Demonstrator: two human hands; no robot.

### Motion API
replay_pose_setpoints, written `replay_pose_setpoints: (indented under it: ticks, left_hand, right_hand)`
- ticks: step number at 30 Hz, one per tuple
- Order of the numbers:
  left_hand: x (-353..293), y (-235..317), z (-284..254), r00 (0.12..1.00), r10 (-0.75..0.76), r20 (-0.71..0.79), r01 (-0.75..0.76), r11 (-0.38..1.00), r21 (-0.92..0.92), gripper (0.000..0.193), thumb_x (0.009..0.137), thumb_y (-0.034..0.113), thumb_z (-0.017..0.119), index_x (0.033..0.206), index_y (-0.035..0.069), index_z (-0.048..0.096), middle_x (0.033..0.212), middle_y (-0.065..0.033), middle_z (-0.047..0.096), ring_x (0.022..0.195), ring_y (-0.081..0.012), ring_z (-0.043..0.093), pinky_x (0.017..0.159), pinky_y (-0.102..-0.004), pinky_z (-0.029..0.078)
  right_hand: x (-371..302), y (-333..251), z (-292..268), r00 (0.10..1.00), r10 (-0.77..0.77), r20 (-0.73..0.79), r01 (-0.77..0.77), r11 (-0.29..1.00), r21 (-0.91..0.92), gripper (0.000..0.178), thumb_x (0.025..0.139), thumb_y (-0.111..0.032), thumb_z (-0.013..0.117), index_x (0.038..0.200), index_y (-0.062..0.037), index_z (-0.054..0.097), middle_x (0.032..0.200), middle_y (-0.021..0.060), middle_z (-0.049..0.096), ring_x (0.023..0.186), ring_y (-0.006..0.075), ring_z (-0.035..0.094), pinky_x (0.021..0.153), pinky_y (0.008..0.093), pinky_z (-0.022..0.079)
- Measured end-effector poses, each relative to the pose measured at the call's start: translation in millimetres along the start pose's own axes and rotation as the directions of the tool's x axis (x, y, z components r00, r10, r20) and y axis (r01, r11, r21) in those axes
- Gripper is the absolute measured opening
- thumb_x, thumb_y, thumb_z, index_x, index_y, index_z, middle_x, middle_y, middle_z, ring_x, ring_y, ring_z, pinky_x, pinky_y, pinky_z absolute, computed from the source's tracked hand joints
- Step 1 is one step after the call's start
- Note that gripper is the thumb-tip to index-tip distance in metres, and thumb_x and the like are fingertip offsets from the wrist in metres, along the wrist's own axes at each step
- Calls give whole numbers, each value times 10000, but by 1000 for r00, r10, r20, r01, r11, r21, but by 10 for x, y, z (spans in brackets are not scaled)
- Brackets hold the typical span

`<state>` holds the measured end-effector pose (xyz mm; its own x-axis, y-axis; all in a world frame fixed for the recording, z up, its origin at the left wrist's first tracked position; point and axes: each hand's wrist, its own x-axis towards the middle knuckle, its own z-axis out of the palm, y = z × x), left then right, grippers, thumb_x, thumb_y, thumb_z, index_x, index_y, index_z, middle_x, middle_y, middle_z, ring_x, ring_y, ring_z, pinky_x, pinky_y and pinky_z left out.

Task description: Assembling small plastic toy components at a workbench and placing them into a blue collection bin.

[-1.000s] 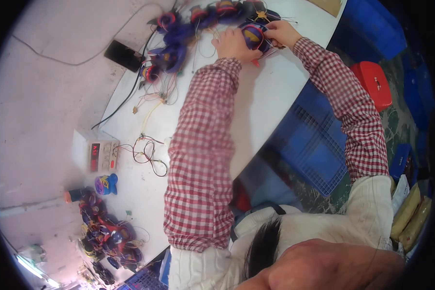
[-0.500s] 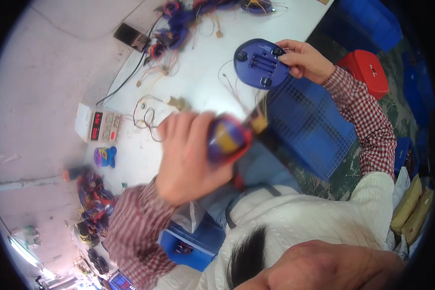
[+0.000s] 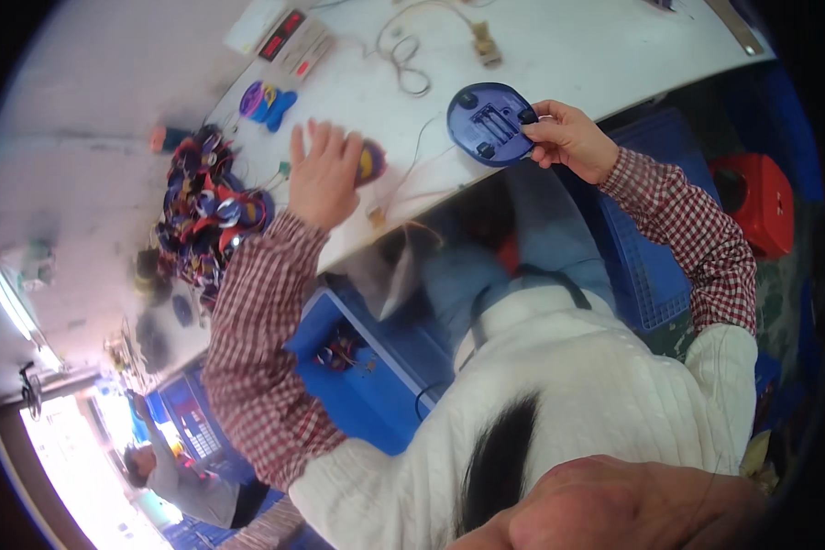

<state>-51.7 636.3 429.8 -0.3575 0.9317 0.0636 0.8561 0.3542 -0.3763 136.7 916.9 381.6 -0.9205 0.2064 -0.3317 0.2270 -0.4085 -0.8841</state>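
Observation:
My right hand [image 3: 573,139] pinches the edge of a purple oval plastic base [image 3: 489,124]. Its battery compartment and black feet face up, and it is held above the table's front edge. Over the table to the left is my left hand [image 3: 325,172], back upward and fingers slightly blurred. A rounded purple-and-yellow plastic piece [image 3: 370,162] with a reddish rim shows at that hand's right side, apparently in its grip; the thumb is hidden. Thin wires with a small yellowish connector [image 3: 376,217] hang near the table edge between the two parts.
A heap of purple and red wired parts [image 3: 213,206] lies left of my left hand. Beyond are a blue-and-purple figure [image 3: 266,105], a white meter box [image 3: 289,41] and a cabled plug [image 3: 486,46]. Blue bins [image 3: 376,367] and a red stool [image 3: 761,203] stand below; another person [image 3: 188,486] is at lower left.
My view has turned left, bringing the parts heap closer to centre. My left hand has moved with the purple-and-yellow piece leftward and away from my body. My right hand still holds the base.

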Motion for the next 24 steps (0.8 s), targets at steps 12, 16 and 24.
replay_pose_setpoints:
  ticks: [12,16,24]
  left_hand:
    - [-31,-215,663,941,300,-158,-294,954,65,425,831,130,563,1238,95,442,1212,-127,447,1302,-319,310,1082,-519,225]
    - [-29,31,352,946,228,-230,-253,964,-86,475,833,200,584,1270,88,434,1241,-139,434,1299,-309,316,1067,-495,250]
    - [375,897,255,957,-290,-8,211,716,-666,345,869,276,550,1086,9,572,1009,-166,606,871,-305,601,753,-375,488]
  right_hand:
    - [-219,-103,438,966,189,-178,-257,787,-560,441,876,-268,629,1124,56,463,763,107,603,578,150,627,548,225,542]
    - [371,14,-306,716,-682,150,283,88,-955,541,834,-371,672,1186,3,504,796,79,618,591,146,589,557,219,488]
    - [957,-415,-116,928,-372,-5,159,410,-898,265,782,-236,662,873,1,587,705,117,542,580,236,525,573,333,469]
